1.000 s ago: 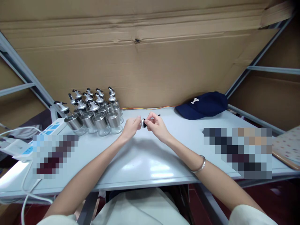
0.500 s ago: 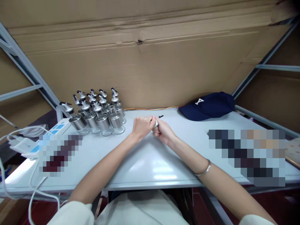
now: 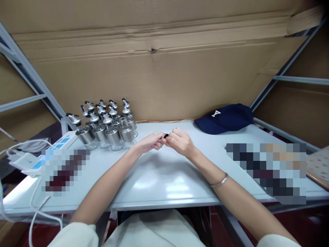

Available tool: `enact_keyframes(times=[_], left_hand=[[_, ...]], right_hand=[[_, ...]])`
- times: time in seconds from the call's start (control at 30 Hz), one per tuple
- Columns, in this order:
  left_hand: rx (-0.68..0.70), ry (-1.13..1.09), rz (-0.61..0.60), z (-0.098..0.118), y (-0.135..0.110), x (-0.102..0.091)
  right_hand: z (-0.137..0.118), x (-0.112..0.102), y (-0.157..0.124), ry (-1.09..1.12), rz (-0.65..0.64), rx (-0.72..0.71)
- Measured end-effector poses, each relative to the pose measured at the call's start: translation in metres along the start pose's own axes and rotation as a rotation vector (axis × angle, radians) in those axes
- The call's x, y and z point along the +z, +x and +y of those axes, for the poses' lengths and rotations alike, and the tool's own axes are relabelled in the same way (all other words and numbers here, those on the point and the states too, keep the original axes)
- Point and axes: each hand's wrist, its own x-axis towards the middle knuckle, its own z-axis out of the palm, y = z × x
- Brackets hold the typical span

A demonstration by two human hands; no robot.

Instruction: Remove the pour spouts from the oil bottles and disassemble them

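My left hand [image 3: 153, 141] and my right hand [image 3: 179, 141] meet above the middle of the table. Between their fingertips is a small silver-and-black pourer top [image 3: 165, 136], mostly covered by the fingers. Both hands are closed around it, the right one pinching from its side. To the left stands a group of glass bottles [image 3: 112, 135] with steel sleeves, most topped by silver pourers with black levers. One front bottle [image 3: 126, 129] has a bare glass neck.
A navy cap [image 3: 227, 118] lies at the back right of the white table [image 3: 159, 185]. On the left are a power strip [image 3: 64, 142] and white cables [image 3: 34, 206]. Thin coloured wires [image 3: 164, 121] run along the cardboard back wall [image 3: 164, 79]. Blurred-out patches cover items at both sides.
My hands have turned and shifted slightly left, and a black part now shows between them. The small black piece behind them on the table is out of sight. The view has shifted slightly.
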Motion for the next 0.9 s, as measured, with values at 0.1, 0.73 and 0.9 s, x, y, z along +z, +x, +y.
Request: enact_keyframes(times=[0.1, 0.73, 0.9], left_hand=[[-0.034, 0.018, -0.039, 0.006, -0.003, -0.004], [0.518, 0.821, 0.529, -0.056, -0.013, -0.044], [0.388, 0.874, 0.502, -0.042, 0.003, -0.050]], right_hand=[[0.004, 0.000, -0.003, 0.000, -0.006, 0.009], [-0.008, 0.016, 0.001, 1.329, 0.083, 1.687], [0.018, 0.008, -0.006, 1.007, 0.232, 1.584]])
